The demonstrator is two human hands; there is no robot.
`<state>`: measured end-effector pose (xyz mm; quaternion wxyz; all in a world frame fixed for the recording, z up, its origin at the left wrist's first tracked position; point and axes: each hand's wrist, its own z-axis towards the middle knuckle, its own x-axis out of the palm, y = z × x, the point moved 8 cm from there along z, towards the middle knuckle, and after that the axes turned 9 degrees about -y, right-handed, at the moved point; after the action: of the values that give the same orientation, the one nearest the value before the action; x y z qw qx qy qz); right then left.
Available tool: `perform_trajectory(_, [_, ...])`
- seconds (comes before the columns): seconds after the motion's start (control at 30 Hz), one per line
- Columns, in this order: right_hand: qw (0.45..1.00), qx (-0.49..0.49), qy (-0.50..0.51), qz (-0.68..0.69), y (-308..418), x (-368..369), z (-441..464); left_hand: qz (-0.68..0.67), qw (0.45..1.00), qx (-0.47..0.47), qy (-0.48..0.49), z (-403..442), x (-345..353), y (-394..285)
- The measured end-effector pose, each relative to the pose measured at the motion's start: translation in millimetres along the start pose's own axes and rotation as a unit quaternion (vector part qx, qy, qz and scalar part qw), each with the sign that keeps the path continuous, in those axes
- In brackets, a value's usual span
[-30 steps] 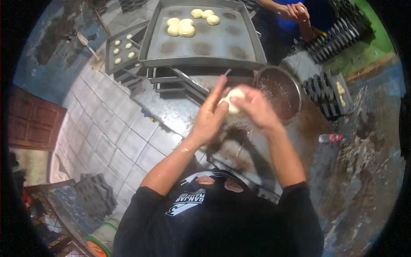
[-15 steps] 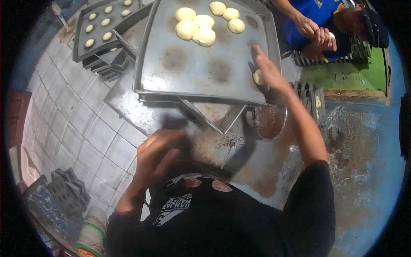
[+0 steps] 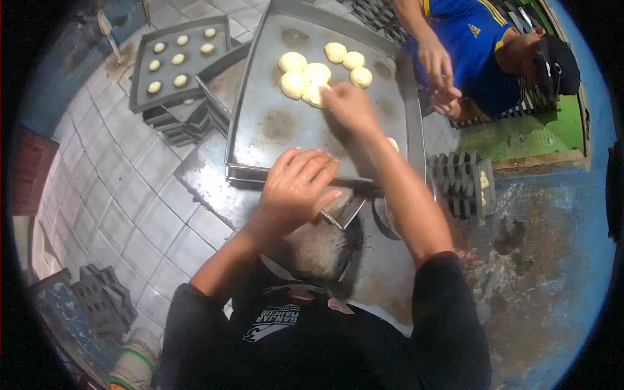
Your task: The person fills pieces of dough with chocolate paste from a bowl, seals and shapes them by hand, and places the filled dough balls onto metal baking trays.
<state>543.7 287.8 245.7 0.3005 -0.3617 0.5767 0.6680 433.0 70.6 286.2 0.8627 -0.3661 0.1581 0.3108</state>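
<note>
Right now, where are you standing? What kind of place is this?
It looks like a bakery, or a kitchen that makes buns. Pale dough balls sit on a big metal tray, and smaller balls lie in rows on another tray at the far left.

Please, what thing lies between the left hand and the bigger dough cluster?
Only bare metal of the large tray, with a dark round stain, lies between the left hand and the bigger dough cluster in the head view.

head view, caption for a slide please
Right hand at a cluster of pale dough balls on a large metal tray, left hand at its near edge.
</note>
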Motion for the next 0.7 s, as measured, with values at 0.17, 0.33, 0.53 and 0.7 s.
perform_trajectory(0.17, [0.977, 0.027, 0.021, 0.21, 10.9, -8.9, -42.7, -0.088, 0.995, -0.023, -0.049, -7.4, -19.7, -6.3])
perform_trajectory(0.33, [0.966, -0.091, -0.152, 0.188, 42.7, -124.3, -220.2, -0.346, 0.857, -0.276, -0.264, -47.0, -24.5, -51.6])
perform_trajectory(0.53, [0.935, -0.134, -0.297, 0.138, -26.0, -174.7, -402.4, -0.561, 0.721, -0.406, -0.024, -120.4, 90.9, -168.0])
perform_trajectory(0.7, [0.913, 0.119, -0.188, 0.342, -128.0, -139.3, -521.9, -0.516, 0.762, -0.383, 0.08, -192.9, 142.9, -256.0])
